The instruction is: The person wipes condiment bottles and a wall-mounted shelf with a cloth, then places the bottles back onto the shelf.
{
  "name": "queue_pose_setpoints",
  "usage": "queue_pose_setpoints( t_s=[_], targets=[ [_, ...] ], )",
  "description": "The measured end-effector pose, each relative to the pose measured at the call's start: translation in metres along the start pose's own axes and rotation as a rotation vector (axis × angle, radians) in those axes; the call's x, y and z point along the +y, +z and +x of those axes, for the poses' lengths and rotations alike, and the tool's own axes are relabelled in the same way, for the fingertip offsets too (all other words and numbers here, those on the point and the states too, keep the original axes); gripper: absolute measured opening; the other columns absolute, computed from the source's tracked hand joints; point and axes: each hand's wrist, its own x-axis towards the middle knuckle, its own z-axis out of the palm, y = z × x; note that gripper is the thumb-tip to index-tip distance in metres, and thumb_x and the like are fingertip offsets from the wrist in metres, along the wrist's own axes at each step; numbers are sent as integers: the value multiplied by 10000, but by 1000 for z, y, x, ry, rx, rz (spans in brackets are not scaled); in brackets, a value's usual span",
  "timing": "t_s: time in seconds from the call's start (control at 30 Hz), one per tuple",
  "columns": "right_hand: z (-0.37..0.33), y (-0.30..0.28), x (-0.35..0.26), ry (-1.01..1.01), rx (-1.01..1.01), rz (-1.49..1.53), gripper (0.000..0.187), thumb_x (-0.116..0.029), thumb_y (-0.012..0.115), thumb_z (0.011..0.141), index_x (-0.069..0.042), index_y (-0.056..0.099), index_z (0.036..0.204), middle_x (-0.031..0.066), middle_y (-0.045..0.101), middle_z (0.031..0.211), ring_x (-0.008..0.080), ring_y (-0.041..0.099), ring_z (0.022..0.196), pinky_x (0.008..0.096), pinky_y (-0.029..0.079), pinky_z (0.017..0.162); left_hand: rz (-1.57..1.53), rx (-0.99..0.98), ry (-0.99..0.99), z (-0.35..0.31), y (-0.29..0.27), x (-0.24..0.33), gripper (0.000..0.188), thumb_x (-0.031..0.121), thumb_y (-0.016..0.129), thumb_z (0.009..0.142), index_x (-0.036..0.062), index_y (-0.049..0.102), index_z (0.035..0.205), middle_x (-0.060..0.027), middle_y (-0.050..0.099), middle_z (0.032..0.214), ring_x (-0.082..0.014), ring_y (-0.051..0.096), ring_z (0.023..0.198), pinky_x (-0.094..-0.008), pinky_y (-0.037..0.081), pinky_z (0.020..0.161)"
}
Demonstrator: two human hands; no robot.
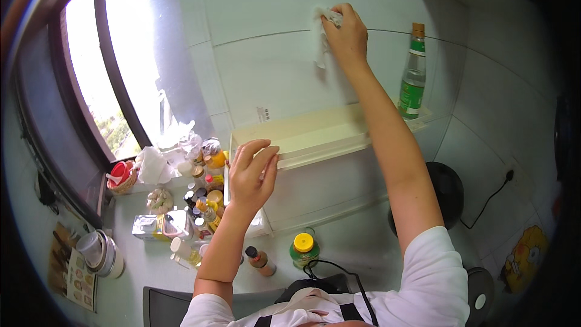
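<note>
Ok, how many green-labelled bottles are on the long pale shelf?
1: a clear bottle, upright at the shelf's right end. The right forearm hides part of the shelf, so I can't rule out another.

this looks like a kitchen, probably in a home: seasoning-like bottles and jars (209,203) crowd together near a window (85,54), what seems to be garlic (160,201) sits beside them, what look like knives (59,248) stand at the counter's (134,263) left end, and a green-labelled glass bottle (413,79) stands before the tiled wall (266,66).
</note>
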Motion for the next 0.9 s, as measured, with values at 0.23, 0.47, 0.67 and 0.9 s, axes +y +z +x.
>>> queue_pose_setpoints(
  t_s=[0.23,0.47,0.67,0.9],
  targets=[
    [-36,45,-80,-334,-290,130,280,-244,694,766,-108,613,998,107,595,993,307,596,905,410,487,765,144,43,-40,-14,-18,-8,148,-27,647,748,16,657,889,-129,609,959,-273,593,857,-343,472,742],
    [-76,64,-89,-589,-621,350,212,-175,662,799,-134,683,1005,66,607,1010,263,613,886,370,497,757,216,160,-88,-24,-25,-26,149,20,648,748,45,668,893,-93,601,940,-264,539,868,-353,422,772],
    [-102,35,-79,-635,-962,207,192,-92,663,774,-182,682,943,1,595,1026,208,607,852,327,494,704,222,170,-123,-27,-24,-27,145,14,659,748,48,670,889,-81,602,916,-245,529,863,-340,416,764],
    [-97,-7,-19,-458,-927,115,192,-67,677,744,-144,682,920,23,598,1013,223,599,877,315,488,738,245,114,-154,-24,-29,-19,139,21,657,770,48,680,905,-90,606,938,-235,535,889,-330,423,785]
  ],
)
